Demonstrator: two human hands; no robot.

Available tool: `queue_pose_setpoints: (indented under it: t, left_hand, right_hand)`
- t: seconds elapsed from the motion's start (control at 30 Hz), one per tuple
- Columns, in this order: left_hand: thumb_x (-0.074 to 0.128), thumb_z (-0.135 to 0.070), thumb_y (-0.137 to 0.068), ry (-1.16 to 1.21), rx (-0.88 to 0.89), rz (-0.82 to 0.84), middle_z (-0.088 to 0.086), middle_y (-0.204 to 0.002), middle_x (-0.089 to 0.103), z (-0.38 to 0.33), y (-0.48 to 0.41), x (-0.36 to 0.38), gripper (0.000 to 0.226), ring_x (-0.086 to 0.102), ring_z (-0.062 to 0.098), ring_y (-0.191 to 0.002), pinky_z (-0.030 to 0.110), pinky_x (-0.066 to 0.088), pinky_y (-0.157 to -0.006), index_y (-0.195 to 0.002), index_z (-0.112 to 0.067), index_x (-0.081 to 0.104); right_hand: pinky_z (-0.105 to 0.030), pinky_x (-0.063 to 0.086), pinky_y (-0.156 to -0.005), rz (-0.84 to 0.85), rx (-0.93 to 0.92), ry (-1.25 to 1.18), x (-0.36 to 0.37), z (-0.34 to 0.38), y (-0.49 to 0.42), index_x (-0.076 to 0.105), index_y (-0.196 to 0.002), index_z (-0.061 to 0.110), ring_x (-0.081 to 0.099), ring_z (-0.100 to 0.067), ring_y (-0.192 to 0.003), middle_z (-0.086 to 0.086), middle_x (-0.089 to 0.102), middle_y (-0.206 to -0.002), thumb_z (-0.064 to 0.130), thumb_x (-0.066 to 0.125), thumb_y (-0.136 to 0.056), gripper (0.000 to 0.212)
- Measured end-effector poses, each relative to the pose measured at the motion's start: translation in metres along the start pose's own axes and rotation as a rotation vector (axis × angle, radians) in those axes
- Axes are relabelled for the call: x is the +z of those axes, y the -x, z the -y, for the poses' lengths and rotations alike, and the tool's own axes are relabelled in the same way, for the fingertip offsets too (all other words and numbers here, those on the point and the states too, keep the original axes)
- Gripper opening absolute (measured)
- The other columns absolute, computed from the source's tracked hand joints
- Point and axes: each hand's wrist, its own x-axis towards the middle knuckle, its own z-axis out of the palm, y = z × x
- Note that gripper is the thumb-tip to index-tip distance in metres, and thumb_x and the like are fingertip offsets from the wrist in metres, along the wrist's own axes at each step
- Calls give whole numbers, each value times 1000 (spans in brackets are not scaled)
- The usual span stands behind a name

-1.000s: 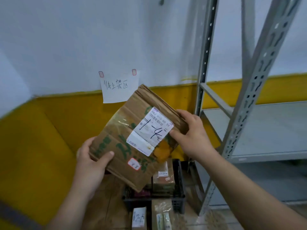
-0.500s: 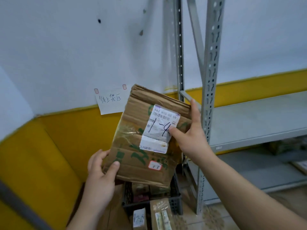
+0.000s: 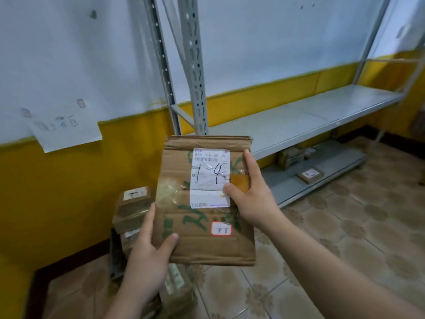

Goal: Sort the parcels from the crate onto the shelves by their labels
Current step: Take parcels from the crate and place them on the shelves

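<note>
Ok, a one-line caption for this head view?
A cardboard parcel hand-marked 1-4, held by the left hand and right hand before grey steel shelving.

2 hands (image 3: pixel 147 261), 2 shelves (image 3: pixel 299 116), 5+ pcls (image 3: pixel 207 247).

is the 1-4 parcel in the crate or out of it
Out: the left hand and right hand hold the cardboard parcel up in the air.

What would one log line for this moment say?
parcel: cardboard, held up, not yet shelved | label: handwritten 1-4 | left hand: grips bottom-left corner | right hand: grips right edge | shelf: behind, to the right
</note>
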Motion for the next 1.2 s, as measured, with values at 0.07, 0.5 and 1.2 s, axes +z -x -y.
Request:
queue_pose_setpoints:
  t: [0.07, 0.5, 1.2]
  left_hand:
    - [59, -23, -94, -65, 36, 28, -18, -142, 35, -14, -4, 26, 73, 39, 13, -130, 38, 36, -109, -147, -52, 18]
    - [63, -19, -92, -62, 163, 510, -16, -131, 49, -132, -24, 360, 63, 55, 18, -114, 49, 47, -101, -115, -72, 38]
    - [61, -20, -94, -79, 215, 782, -13, -130, 43, -202, -168, 642, 61, 50, 12, -114, 29, 49, -90, -140, -49, 35]
  right_hand:
    - [-40, 46, -104, -76, 36, -41, -27, -12, -3, 10, -150, 56, 52, -17, -122, 10, 48, -143, 30, 63, -94, 82]
    - [-26, 44, -85, -550, 204, -140, -358, -130, -24, 27, -150, 46, 53, -10, -104, 16, 48, -118, 26, 62, -96, 67]
    - [-15, 47, -44, -674, 418, -20, -562, -228, -181, 18, -153, 43, 63, -8, -74, -1, 44, -146, 20, 60, -98, 73]
